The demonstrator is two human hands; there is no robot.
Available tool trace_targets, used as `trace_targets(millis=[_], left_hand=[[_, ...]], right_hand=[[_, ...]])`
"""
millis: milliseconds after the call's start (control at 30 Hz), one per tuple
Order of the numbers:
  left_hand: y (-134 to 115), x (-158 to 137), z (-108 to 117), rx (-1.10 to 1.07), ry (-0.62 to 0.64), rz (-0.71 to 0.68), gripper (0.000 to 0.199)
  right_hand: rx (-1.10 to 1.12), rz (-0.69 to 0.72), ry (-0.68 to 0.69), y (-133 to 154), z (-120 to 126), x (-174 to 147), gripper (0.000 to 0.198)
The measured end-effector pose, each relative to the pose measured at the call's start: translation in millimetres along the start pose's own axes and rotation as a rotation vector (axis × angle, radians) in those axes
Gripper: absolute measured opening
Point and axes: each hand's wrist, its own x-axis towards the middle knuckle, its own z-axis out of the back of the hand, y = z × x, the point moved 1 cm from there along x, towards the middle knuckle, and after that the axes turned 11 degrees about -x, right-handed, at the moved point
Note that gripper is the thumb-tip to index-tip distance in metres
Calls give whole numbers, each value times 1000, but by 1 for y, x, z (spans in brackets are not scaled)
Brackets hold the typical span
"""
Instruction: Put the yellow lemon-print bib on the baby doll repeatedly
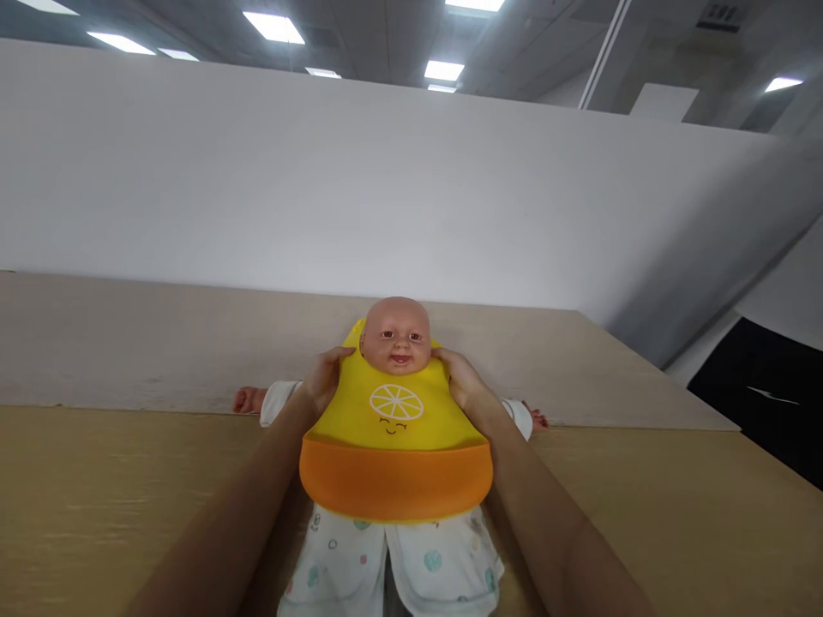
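Observation:
A baby doll [399, 330] lies face up with its arms spread to both sides, dressed in a white printed outfit [443, 561]. Over its chest is a yellow silicone bib [360, 394] with a lemon-slice print and an orange catch pocket [395, 480]. My left hand [327, 377] is closed on the bib's left edge by the doll's shoulder, and my right hand [458, 377] is closed on the opposite edge. Both thumbs rest on the yellow part near the neck. The other fingers are hidden behind the bib, and a yellow strap shows beside the head.
The doll lies across a wooden table [116, 506] and a paler board strip [129, 343] behind it. A white wall panel [321, 188] rises at the back. To the right, beyond the table edge, is a black item [759, 394] with a white mark.

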Motion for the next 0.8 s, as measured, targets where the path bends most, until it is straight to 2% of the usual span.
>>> trace_targets(millis=[133,233,333,467,800], left_hand=[[1,2,4,-1,48,-20,48],[3,3,6,3,34,-44,44],[5,4,5,-9,11,-22,43],[6,2,1,-33,27,-38,42],[9,3,-2,83,-90,-70,42]], right_hand=[[-173,46,75,0,3,18,7],[-278,107,121,3,2,29,5],[-288,169,130,6,-3,31,5],[-320,167,67,7,-8,28,12],[-311,191,178,-2,-5,39,25]])
